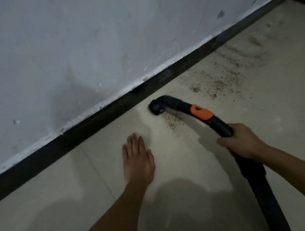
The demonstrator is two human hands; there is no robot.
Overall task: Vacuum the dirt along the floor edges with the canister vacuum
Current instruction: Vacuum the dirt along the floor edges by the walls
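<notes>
Here, right hand: is gripping the black handle at its rear end, fingers curled right round it.
Left hand: is lying flat, palm down, fingers straight and close together, holding nothing; whether it is pressing the floor or hovering just over it cannot be told.
Handle: is curving forward and left from the right hand, wearing an orange band midway.
Mouth: is sitting down on the floor, near the skirting but not touching it, ahead of the left hand.
Hose: is running back from the right hand, ribbed and black, toward the bottom right corner.
Dirt: is lying in a small gritty patch just beside the mouth, under the handle's bend.
Scatter: is spreading wider along the skirting further right, well apart from the mouth.
Skirting: is running dark and diagonal between floor and wall.
Wall: is showing grey, scuffed paint.
</notes>
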